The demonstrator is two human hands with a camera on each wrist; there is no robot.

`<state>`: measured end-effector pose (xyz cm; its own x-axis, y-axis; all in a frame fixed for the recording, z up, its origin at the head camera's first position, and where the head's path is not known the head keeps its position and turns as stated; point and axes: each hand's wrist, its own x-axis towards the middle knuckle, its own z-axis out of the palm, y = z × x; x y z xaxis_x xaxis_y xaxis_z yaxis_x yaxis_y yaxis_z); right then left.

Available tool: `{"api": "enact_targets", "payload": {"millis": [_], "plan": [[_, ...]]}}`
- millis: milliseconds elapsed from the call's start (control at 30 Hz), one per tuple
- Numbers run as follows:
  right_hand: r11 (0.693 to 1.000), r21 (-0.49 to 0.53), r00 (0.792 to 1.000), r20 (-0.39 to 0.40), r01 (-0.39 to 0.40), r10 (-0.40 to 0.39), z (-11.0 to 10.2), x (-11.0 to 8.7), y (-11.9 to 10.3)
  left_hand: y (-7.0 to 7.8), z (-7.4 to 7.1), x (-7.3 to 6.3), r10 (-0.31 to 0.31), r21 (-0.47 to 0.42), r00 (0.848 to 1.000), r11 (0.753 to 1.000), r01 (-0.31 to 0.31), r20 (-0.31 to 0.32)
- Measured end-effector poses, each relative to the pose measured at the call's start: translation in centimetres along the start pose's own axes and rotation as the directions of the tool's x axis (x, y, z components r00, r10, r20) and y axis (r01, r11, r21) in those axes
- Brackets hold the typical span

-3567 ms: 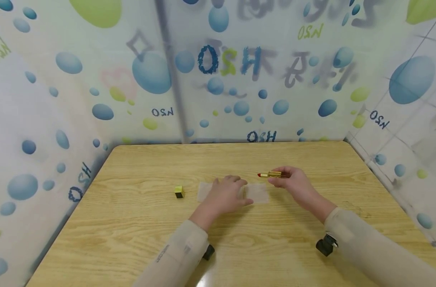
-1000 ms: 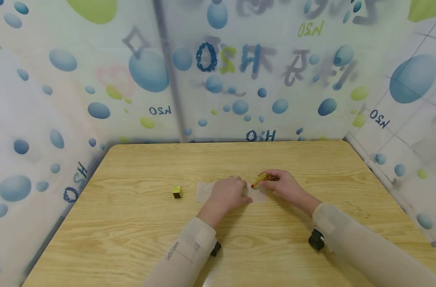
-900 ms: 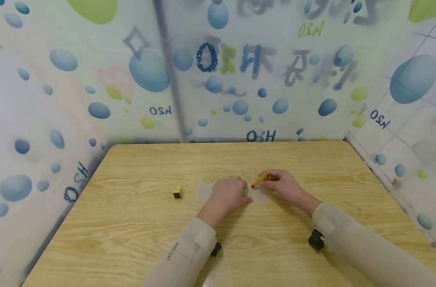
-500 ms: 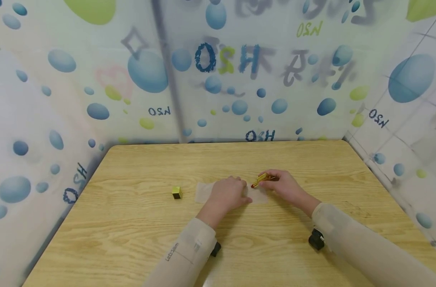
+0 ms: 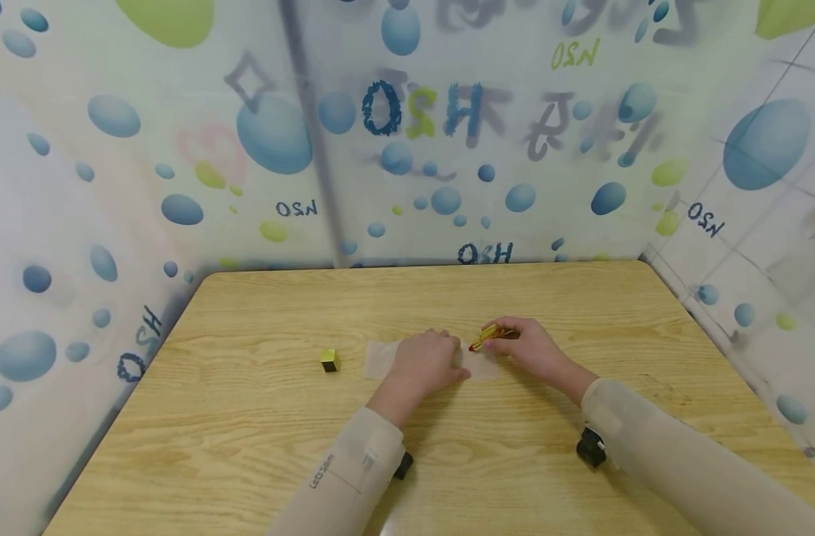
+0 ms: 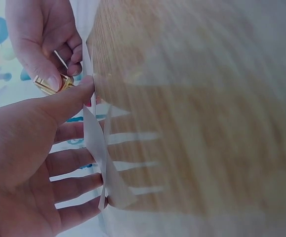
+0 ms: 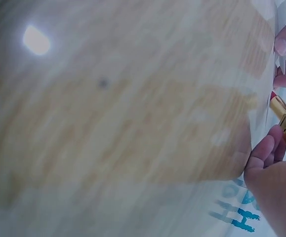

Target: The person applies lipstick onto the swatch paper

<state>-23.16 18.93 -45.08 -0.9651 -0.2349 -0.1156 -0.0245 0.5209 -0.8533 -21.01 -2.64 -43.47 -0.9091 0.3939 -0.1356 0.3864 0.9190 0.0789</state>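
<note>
My right hand (image 5: 531, 348) pinches a gold lipstick (image 5: 490, 332) between thumb and fingers. Its red tip slants down to the right part of a thin white tissue (image 5: 379, 360); in the right wrist view the lipstick (image 7: 279, 105) has its tip at the tabletop level. My left hand (image 5: 420, 365) rests on the middle of the tissue with fingers spread, covering much of it. Seen from the left wrist, part of the tissue (image 6: 97, 138) stands up off the table by the fingers. Left of it sits a small gold and black lipstick cap (image 5: 330, 360).
Everything lies on a wood-grain table (image 5: 246, 432), whose far edge meets a curtain (image 5: 407, 208) printed with blue and green drops. A black wrist device (image 5: 591, 448) sits under the right sleeve, another (image 5: 403, 465) by the left.
Since the earliest frame, my right hand has moved left and tilted the lipstick's tip down to the tissue. Over the last second both hands stay nearly still.
</note>
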Motion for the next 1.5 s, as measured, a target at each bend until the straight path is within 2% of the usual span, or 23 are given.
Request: {"api": "enact_targets", "payload": {"millis": [233,800,1500], "plan": [[1.000,-0.010,1.000,0.003,0.015,-0.015,0.02,-0.15,-0.21,-0.02,-0.01,-0.05,-0.001,0.008,1.000,1.000,0.001,0.002],[1.000,-0.026,1.000,0.003,-0.005,0.005,0.14,-0.22,-0.42,-0.02,-0.19,-0.13,-0.006,0.004,1.000,1.000,0.006,0.004],[1.000,-0.023,1.000,0.009,-0.002,0.003,0.11,-0.33,0.09,0.00,-0.21,-0.19,-0.004,-0.011,1.000,1.000,0.004,0.004]]}}
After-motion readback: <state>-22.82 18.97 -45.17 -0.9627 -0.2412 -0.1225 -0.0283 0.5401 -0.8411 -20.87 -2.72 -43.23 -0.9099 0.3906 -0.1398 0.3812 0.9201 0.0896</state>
